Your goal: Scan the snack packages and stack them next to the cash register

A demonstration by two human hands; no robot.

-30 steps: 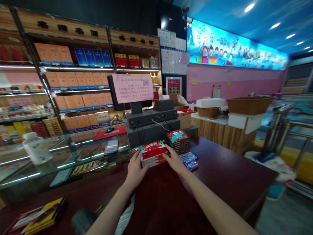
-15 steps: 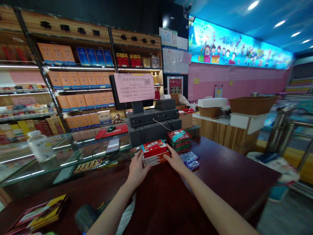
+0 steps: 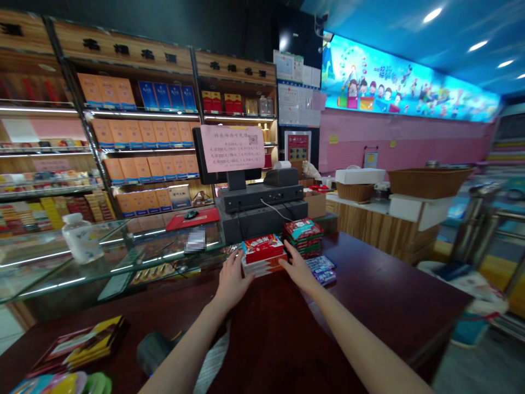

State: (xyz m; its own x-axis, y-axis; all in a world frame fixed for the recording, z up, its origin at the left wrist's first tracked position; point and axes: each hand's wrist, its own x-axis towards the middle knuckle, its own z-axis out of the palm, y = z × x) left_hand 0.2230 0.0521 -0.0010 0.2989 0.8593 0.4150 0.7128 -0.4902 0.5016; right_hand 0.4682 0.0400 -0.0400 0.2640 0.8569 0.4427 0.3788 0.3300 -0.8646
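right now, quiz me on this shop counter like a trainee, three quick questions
1. True or false: the stack of red cardboard boxes sits between the left hand and the right hand.
2. What stands just behind that stack on the dark red countertop? A a stack of teal-and-red packets, B a brown wicker basket, C a black computer mouse.
3. Fill in: the white plastic bottle stands on the ___ display counter.

Key: 1 true; 2 A; 3 glass
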